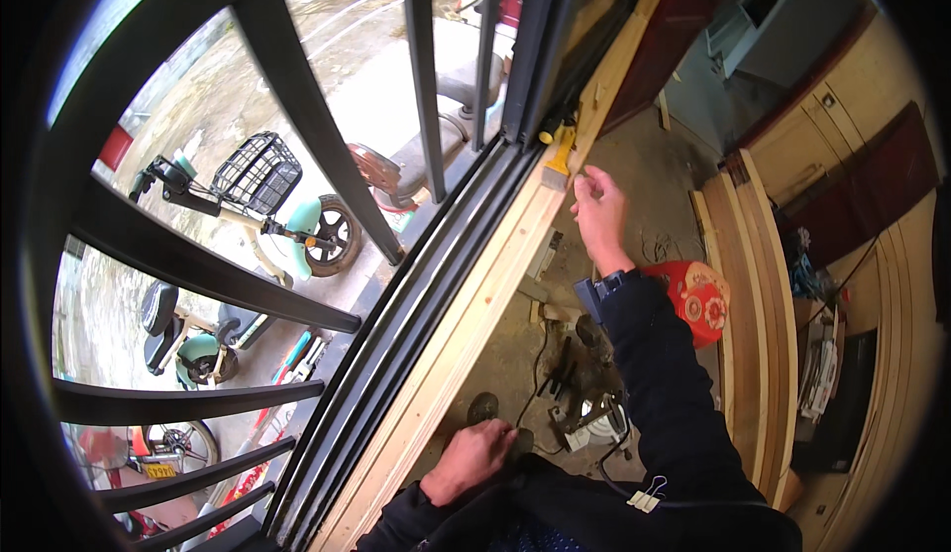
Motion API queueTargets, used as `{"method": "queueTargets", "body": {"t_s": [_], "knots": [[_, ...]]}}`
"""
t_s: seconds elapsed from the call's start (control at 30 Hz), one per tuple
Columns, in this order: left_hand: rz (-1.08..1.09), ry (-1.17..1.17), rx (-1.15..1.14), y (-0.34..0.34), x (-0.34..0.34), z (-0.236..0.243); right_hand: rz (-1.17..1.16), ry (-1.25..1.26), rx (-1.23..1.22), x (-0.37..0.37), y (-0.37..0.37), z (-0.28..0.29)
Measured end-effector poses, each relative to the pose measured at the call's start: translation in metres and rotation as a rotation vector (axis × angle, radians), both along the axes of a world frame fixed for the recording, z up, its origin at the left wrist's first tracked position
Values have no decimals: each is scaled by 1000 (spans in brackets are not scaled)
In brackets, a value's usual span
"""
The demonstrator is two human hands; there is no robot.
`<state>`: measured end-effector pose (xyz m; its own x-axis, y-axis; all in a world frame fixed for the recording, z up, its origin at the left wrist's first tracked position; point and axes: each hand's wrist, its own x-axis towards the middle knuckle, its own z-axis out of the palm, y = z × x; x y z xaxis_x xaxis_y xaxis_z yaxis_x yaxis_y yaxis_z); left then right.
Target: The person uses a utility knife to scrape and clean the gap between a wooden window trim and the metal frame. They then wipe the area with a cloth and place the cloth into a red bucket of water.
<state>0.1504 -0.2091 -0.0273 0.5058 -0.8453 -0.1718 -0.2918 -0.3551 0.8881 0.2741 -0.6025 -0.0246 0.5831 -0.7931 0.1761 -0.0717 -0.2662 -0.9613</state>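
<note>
My right hand [601,217] is raised over the inner edge of the wooden window sill [485,289], its thumb and fingertips drawn together; anything between them is too small to make out. Just left of those fingertips, a yellow tool [561,152] with a flat greyish end lies on the sill. A small yellow and black item [548,135] sits beside it, against the black window frame. Low in front of my body, my left hand [470,463] is closed, knuckles up, near the sill's near part. Its fingertips are turned away, so I cannot tell what it holds.
Dark metal bars [327,165] stand outside the sliding track [416,279]. Beyond them are parked scooters, one with a black basket [260,170]. Indoors, a red patterned stool-like object [698,299], long wooden boards [758,324], and a power tool with a cord [594,421] occupy the floor.
</note>
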Motion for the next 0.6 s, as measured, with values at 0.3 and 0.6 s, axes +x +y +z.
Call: {"method": "queueTargets", "body": {"t_s": [0.3,0.6], "knots": [[-118,-146,115,-23,-20,-10,50,410,176,-217,127,-140],[-751,-338,214,-62,-115,-37,-247,501,694,-469,294,-214]]}}
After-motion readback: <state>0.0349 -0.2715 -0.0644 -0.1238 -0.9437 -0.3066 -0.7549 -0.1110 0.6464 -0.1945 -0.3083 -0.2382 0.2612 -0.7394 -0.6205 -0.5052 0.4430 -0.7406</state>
